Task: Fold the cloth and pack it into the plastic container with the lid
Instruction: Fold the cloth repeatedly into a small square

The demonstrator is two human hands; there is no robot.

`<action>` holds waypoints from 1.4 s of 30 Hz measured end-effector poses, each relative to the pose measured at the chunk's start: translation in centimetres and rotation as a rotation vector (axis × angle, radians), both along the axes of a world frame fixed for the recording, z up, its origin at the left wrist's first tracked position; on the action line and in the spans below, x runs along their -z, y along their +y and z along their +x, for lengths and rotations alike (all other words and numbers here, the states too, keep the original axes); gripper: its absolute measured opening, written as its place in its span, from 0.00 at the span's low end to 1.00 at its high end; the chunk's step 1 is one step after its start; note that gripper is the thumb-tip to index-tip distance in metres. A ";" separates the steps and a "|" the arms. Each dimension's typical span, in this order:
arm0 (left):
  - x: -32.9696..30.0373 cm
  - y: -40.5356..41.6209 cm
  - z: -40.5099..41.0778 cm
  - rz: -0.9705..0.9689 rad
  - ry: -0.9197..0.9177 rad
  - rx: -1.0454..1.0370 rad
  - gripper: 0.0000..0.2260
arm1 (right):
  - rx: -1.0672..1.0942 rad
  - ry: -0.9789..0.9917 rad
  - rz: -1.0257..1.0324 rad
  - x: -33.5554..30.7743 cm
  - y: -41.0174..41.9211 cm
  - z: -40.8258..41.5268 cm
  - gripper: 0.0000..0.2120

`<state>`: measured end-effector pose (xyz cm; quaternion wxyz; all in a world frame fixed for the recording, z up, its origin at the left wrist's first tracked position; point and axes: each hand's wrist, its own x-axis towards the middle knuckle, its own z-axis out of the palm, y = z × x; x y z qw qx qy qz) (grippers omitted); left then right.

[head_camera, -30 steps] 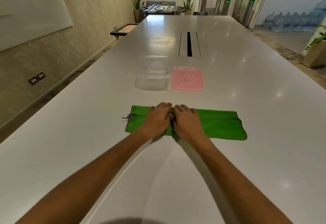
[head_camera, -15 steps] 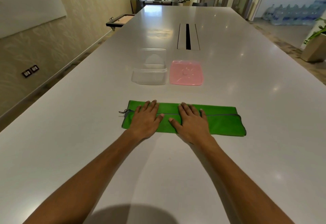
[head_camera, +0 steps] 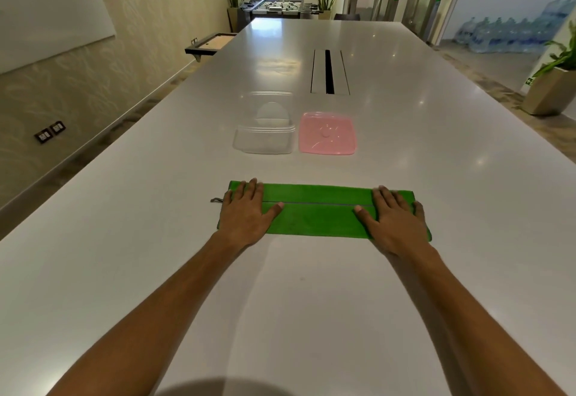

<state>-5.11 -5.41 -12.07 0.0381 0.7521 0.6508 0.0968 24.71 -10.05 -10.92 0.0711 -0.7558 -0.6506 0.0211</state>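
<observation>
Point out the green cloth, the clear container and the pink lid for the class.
green cloth [head_camera: 318, 219]: head view, bare middle of the folded strip between the hands.
clear container [head_camera: 264, 143]: head view, its near wall.
pink lid [head_camera: 327, 133]: head view, centre of its top.

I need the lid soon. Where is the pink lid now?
In the head view, the pink lid lies flat on the table, just right of the clear container and beyond the green cloth.

A green cloth [head_camera: 318, 216] lies folded in a long flat strip, with an open clear container [head_camera: 265, 136] and its pink lid [head_camera: 327, 133] side by side beyond.
</observation>
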 end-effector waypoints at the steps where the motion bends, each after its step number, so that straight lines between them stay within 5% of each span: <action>1: 0.0 -0.1 0.0 0.002 0.001 -0.001 0.36 | 0.020 -0.001 -0.008 0.0 -0.2 0.8 0.38; 19: -0.4 -0.7 0.4 0.035 -0.001 -0.002 0.35 | 0.346 0.041 0.153 -1.9 -1.4 1.9 0.30; 31: -1.2 -2.1 2.0 0.046 -0.048 0.122 0.33 | 0.424 0.539 0.167 -4.3 -1.2 1.6 0.06; 37: -0.8 -2.0 2.3 0.047 -0.028 0.134 0.34 | 0.305 0.370 0.260 -6.3 -1.2 0.0 0.24; 42: -0.6 -1.9 2.4 0.060 -0.047 0.128 0.33 | 0.153 0.060 0.339 -8.1 -1.3 -3.3 0.26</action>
